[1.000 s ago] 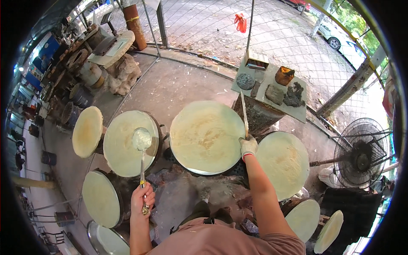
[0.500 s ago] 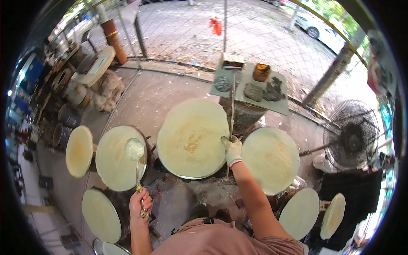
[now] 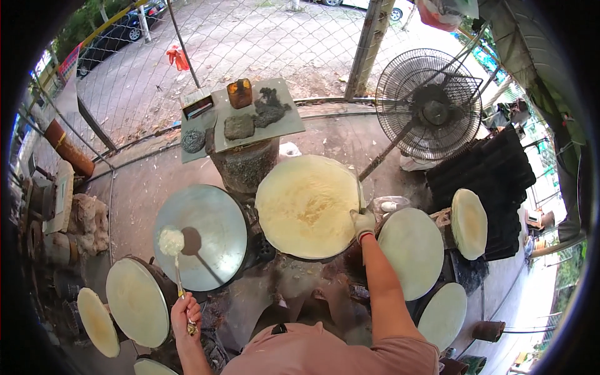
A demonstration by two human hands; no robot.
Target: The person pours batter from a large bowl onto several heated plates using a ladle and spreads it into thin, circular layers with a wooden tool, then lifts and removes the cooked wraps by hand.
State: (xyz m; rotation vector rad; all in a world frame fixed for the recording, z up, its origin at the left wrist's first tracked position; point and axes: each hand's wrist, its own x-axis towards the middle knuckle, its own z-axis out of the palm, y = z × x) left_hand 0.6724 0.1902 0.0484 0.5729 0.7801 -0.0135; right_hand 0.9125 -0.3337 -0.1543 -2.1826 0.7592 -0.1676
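- Clearly, the work is well along: taking the centre sheet (image 3: 306, 203) as the clock's hub, pale rounds cover most of the griddles in view.
- That sheet lies flat, with a browned, wrinkled patch in its middle; it looks closest to done, though its underside is hidden.
- Toward 4 o'clock, the smooth sheet (image 3: 412, 253) beside it is evenly pale, seemingly less far along; toward 3 o'clock, the outer sheet (image 3: 469, 224) has a yellower tint.
- Toward 8 o'clock, the left-side sheet (image 3: 137, 302) and the far-left sheet (image 3: 98, 322) are also spread out whole.
- What appears left is the bare griddle (image 3: 215, 212), between 8 and 9 o'clock: its metal carries only a shadow.
- Above it hangs the ladle (image 3: 179, 275), loaded with pale batter (image 3: 170, 242), none of it laid down there.
- The left hand (image 3: 186, 314) has its fingers clamped on the handle.
- The gloved right hand (image 3: 363, 225) is at the centre sheet's 4 o'clock rim; whether its fingers grip anything, I cannot tell.
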